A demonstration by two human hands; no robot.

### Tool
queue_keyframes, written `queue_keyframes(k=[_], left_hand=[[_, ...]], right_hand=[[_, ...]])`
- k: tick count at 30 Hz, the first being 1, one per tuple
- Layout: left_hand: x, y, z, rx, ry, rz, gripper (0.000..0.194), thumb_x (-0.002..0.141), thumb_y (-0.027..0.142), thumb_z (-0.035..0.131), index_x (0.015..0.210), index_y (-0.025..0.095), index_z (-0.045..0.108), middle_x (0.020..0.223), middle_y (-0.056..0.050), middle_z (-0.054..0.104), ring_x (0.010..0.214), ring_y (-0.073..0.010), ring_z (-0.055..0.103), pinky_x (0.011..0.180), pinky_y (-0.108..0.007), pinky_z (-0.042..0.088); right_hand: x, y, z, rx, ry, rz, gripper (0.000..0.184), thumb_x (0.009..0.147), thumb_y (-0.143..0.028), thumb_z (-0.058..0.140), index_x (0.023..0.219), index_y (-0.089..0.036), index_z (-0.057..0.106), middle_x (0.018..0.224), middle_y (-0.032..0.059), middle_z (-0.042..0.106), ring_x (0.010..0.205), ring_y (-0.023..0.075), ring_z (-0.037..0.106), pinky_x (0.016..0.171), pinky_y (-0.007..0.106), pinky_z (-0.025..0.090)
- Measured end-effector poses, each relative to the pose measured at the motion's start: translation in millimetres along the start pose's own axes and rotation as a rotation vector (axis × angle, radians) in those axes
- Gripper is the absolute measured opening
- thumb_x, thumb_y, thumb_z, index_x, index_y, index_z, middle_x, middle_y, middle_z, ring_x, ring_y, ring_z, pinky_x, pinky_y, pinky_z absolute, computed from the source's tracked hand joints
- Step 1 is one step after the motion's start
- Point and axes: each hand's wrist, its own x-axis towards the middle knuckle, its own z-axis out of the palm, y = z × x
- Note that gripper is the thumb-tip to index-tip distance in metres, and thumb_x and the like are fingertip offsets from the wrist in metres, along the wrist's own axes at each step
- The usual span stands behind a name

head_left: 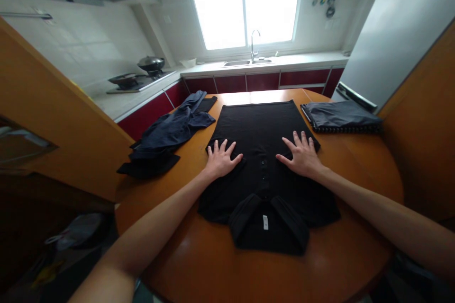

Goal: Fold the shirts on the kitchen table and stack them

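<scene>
A black polo shirt lies spread flat, front up, on the round wooden table. Its collar and white neck label point toward me, and the hem lies at the far side. On the shirt's left side rests my left hand, flat with fingers spread. My right hand lies likewise on the right side, fingers apart. The button placket runs between the two hands. Neither hand grips any cloth.
Crumpled dark blue and black clothes lie at the table's left. Folded grey and black garments are stacked at the right. Beyond stand a sink counter, a stove with pans, and a fridge.
</scene>
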Motion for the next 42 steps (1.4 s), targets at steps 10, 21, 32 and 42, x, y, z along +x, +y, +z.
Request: queue_keyframes(k=[10, 21, 32, 42], left_hand=[[-5.1, 8.2, 0.5, -0.004, 0.090, 0.128, 0.069, 0.102, 0.062, 0.033, 0.163, 0.028, 0.029, 0.170, -0.006, 0.023, 0.158, -0.0362, 0.007, 0.125, -0.059, 0.010], [0.1, 6.3, 3.2, -0.011, -0.047, 0.305, 0.074, 0.100, 0.071, 0.028, 0.163, 0.031, 0.027, 0.171, -0.003, 0.020, 0.158, -0.0299, 0.011, 0.126, -0.055, 0.009], [1.0, 3.5, -4.5, -0.167, -0.013, 0.385, 0.065, 0.105, 0.058, 0.030, 0.160, 0.025, 0.033, 0.168, -0.006, 0.028, 0.157, -0.0317, 0.015, 0.124, -0.062, 0.012], [-117.1, -8.0, -58.5, -0.382, -0.203, 0.711, 0.054, 0.109, 0.038, 0.032, 0.162, 0.025, 0.029, 0.164, -0.004, 0.036, 0.154, -0.0211, 0.029, 0.128, -0.045, 0.023]], right_hand=[[2.2, 1.3, 3.1, 0.055, -0.144, 0.022, 0.090, 0.090, -0.082, 0.033, 0.160, -0.025, 0.036, 0.170, 0.0138, 0.019, 0.156, 0.0436, 0.006, 0.122, 0.061, 0.009], [-0.9, 4.0, 7.0, 0.064, -0.048, -0.025, 0.081, 0.094, -0.074, 0.038, 0.156, -0.022, 0.043, 0.170, 0.0152, 0.021, 0.154, 0.0452, 0.011, 0.120, 0.066, 0.012], [-9.0, -1.4, -12.2, 0.123, 0.162, -0.286, 0.052, 0.100, -0.039, 0.049, 0.145, -0.015, 0.055, 0.164, 0.0171, 0.035, 0.156, 0.0318, 0.021, 0.124, 0.058, 0.019], [-126.9, -0.8, -44.4, 0.364, 0.053, -0.542, 0.055, 0.101, -0.015, 0.038, 0.156, -0.023, 0.042, 0.162, 0.0069, 0.040, 0.154, 0.0236, 0.027, 0.126, 0.053, 0.028]])
